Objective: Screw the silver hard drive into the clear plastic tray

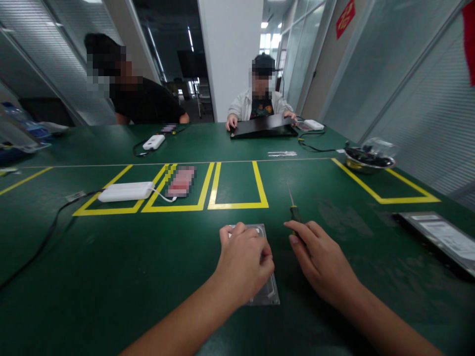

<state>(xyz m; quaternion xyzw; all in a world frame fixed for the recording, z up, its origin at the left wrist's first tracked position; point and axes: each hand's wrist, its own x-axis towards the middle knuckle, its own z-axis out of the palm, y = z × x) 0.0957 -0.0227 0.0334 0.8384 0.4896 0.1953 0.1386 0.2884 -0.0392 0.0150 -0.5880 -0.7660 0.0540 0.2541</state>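
Observation:
A flat metallic drive point(272, 291) lies on the green table in front of me, partly covered by my left hand point(247, 257). The fingers of that hand are curled over its far part; what they hold, if anything, is hidden beneath them. To the right, my right hand point(315, 247) has its thumb and fingers around the rear end of a dark-handled screwdriver point(294, 213). The thin shaft of the screwdriver points away from me, toward the far side of the table.
Yellow tape frames point(237, 205) cross the table point(148, 277). A white power bank point(126, 191) and phone point(181, 182) sit left, a larger drive point(441, 237) right, a bowl point(370, 160) behind it. Across sit two people, one holding a black panel point(263, 126).

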